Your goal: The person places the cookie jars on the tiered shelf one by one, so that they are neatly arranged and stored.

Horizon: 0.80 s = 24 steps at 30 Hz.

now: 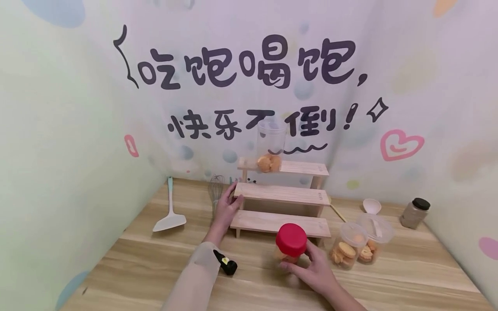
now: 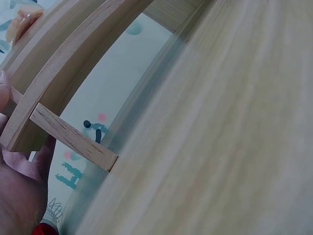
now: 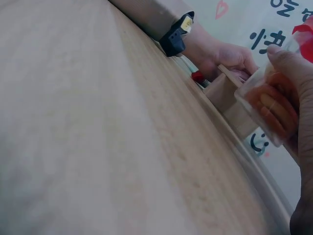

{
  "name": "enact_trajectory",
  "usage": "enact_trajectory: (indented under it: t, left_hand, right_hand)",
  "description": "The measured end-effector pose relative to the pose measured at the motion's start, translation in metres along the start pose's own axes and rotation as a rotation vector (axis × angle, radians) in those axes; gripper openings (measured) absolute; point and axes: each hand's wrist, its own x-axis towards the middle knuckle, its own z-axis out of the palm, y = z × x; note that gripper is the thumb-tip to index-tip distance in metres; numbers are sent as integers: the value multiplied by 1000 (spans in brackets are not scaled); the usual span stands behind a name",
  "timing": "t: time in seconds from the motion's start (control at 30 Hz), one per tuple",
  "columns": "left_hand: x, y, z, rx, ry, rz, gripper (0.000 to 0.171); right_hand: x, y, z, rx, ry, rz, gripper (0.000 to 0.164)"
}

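Observation:
A three-step wooden display stand [image 1: 280,193] stands against the back wall. My left hand [image 1: 225,212] grips the left end of its middle step; in the left wrist view the thumb lies above the board and other fingers reach behind it. My right hand [image 1: 316,268] holds a clear jar with a red lid [image 1: 291,239] in front of the bottom step. In the right wrist view this jar, with brown cookies [image 3: 271,110] inside, is off the table. On the top step stands a clear jar [image 1: 271,144] with a few cookies at its bottom.
Two clear cookie jars [image 1: 344,250] stand to the right, one partly behind the other. Farther right are a white ladle [image 1: 371,206] and a black-lidded jar [image 1: 415,214]. A white spatula [image 1: 170,221] and a whisk [image 1: 216,190] lie left of the stand.

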Motion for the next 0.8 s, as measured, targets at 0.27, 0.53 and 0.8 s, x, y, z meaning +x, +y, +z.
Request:
enact_trajectory:
  t: [0.27,0.53,0.8]
  left_hand:
    - [5,-14,-1,-7,18,40,65]
    - [5,-12,2,-21,20,53,62]
    - [3,-11,1,-12,26,28,65]
  right_hand:
    - [13,-12,-4,-99,232,-230,54]
    - [23,-11,-8,-84,344,-194,60]
    - [54,-29,-9,-161,344,-76,66]
